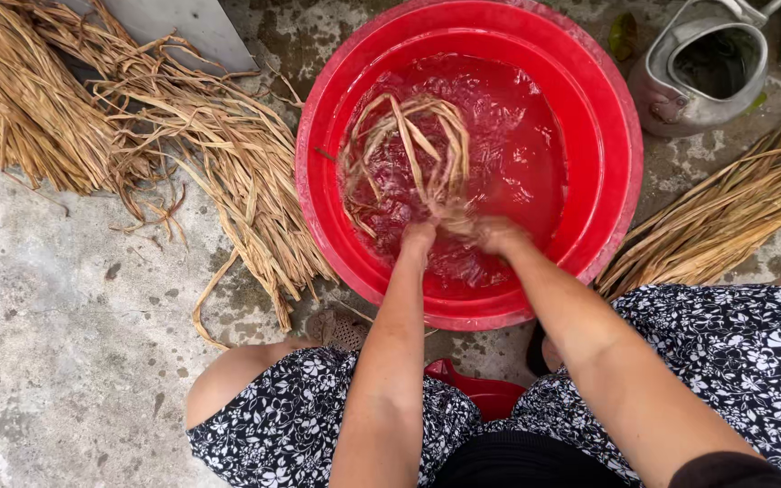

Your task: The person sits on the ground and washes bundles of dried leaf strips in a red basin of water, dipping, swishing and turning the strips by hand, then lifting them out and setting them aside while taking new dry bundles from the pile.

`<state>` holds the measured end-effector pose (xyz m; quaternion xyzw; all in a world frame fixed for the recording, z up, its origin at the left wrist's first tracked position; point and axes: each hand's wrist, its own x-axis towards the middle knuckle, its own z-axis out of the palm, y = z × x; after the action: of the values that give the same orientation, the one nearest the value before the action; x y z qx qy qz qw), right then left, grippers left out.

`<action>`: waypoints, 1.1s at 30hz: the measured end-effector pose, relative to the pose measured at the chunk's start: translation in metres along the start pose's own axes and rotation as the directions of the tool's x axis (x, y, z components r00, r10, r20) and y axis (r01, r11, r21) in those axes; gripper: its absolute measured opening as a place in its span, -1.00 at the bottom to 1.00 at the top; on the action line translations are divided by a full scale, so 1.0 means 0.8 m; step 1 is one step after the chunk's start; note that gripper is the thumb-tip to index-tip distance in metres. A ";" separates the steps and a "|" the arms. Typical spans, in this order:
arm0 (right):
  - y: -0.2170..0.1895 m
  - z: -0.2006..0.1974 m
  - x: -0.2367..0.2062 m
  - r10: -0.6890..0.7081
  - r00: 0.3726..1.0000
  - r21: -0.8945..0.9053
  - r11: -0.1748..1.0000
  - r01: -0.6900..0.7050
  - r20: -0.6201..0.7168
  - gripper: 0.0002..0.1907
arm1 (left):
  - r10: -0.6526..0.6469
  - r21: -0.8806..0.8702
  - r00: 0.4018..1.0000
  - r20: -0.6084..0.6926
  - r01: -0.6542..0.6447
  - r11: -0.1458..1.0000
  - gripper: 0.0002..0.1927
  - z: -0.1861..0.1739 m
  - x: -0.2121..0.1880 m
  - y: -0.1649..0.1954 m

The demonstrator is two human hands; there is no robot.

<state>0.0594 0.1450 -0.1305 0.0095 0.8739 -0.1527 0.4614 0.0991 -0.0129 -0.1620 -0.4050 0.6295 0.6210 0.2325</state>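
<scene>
Both our hands clench one wet bundle of straw strips (406,154) in the red basin (612,136): left hand (418,237), right hand (497,233). Strips run straight ahead from the fists, looping back; left hand slightly nearer. Dry straw (228,154) lies left.

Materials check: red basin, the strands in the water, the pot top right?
Red basin: likely moulded plastic, glossy, uniform colour and a smooth rolled rim. Strands: dried plant fibre, straw or reed-like; flat, tan, matte, limp where wet. Pot: seemingly metal, perhaps aluminium; dull grey sheen with stains.
</scene>
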 end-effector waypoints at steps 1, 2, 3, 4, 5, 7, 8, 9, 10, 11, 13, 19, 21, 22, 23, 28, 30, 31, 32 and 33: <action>0.015 -0.007 0.007 0.055 0.995 0.010 0.998 -0.054 -0.083 -0.53 | -0.041 0.004 0.996 -0.074 0.042 0.999 -0.26 -0.004 0.001 -0.002; 0.028 -0.010 0.012 0.098 0.984 0.017 0.995 -0.096 -0.146 -0.54 | -0.086 -0.017 0.995 -0.048 0.086 0.996 -0.31 -0.005 0.002 -0.002; 0.035 -0.012 0.019 0.108 0.978 0.009 0.994 -0.108 -0.177 -0.55 | -0.127 -0.040 0.992 -0.021 0.126 0.991 -0.35 -0.006 0.001 0.002; 0.040 -0.013 0.024 0.102 0.976 -0.005 0.994 -0.105 -0.191 -0.55 | -0.167 -0.060 0.986 0.009 0.167 0.984 -0.37 -0.006 -0.004 0.006; 0.040 -0.011 0.027 0.067 0.983 -0.033 0.997 -0.074 -0.172 -0.56 | -0.194 -0.029 0.979 0.058 0.196 0.980 -0.30 -0.004 -0.013 0.009; 0.028 -0.007 0.021 -0.043 0.996 -0.099 0.994 0.035 -0.073 -0.57 | -0.242 0.031 0.958 0.153 0.240 0.970 -0.11 0.004 -0.029 0.020; 0.019 -0.004 0.020 -0.070 0.997 -0.120 0.990 0.073 0.027 -0.52 | -0.249 0.015 0.943 0.219 0.252 0.968 -0.06 0.009 -0.035 0.026; 0.009 -0.009 0.017 -0.143 0.988 -0.192 0.970 0.150 0.050 -0.56 | -0.256 0.001 0.924 0.284 0.266 0.964 -0.02 0.017 -0.040 0.030; -0.001 -0.010 0.010 -0.210 0.974 -0.260 0.939 0.225 0.086 -0.60 | -0.269 -0.011 0.899 0.347 0.291 0.957 0.02 0.026 -0.045 0.029; -0.011 -0.008 -0.004 -0.271 0.953 -0.320 0.899 0.300 0.132 -0.62 | -0.228 -0.148 0.888 0.400 0.308 0.940 -0.03 0.034 -0.047 0.027; -0.025 -0.021 -0.034 -0.252 0.951 -0.456 0.835 0.308 0.181 -0.65 | -0.111 -0.405 0.868 0.484 0.334 0.851 -0.13 0.051 -0.039 0.030; -0.006 -0.135 -0.129 -0.194 0.965 -0.496 0.829 0.259 0.179 -0.77 | 0.101 -0.879 0.970 0.220 0.152 0.452 -0.84 0.040 -0.016 0.087; 0.017 -0.198 -0.177 -0.181 0.971 -0.489 0.840 0.235 0.155 -0.68 | 0.172 -0.937 0.971 0.169 0.104 0.334 -0.83 0.016 -0.016 0.116; 0.029 -0.228 -0.205 -0.181 0.974 -0.484 0.846 0.223 0.134 -0.67 | 0.105 -0.944 0.983 0.153 0.114 0.308 -0.84 0.009 -0.019 0.125; 0.036 -0.251 -0.228 -0.200 0.976 -0.423 0.879 0.218 0.088 -0.69 | 0.040 -0.953 0.990 0.137 0.121 0.280 -0.84 0.004 -0.020 0.135; 0.045 -0.307 -0.264 -0.116 0.990 -0.184 0.978 0.100 -0.083 -0.68 | 0.076 -0.982 0.987 0.144 0.133 0.136 -0.78 -0.035 -0.005 0.136; 0.046 -0.312 -0.234 -0.086 0.985 -0.106 0.992 0.070 -0.151 -0.68 | 0.118 -0.989 0.990 0.078 0.062 0.137 -0.78 -0.042 0.001 0.133; 0.053 -0.314 -0.218 -0.066 0.981 -0.067 0.996 0.054 -0.184 -0.67 | 0.129 -0.981 0.982 0.136 0.115 0.156 -0.80 -0.043 0.001 0.132; 0.069 -0.318 -0.208 -0.050 0.975 -0.028 0.999 0.045 -0.216 -0.67 | 0.135 -0.967 0.970 0.201 0.175 0.185 -0.82 -0.044 0.000 0.131; 0.090 -0.322 -0.203 -0.030 0.968 0.008 0.999 0.033 -0.250 -0.67 | 0.140 -0.946 0.952 0.272 0.238 0.221 -0.83 -0.045 0.000 0.132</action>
<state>-0.0427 0.3051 0.1184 0.0176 0.9242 -0.1630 0.3450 0.0221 -0.0582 -0.0946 -0.3814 0.0472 0.9223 0.0407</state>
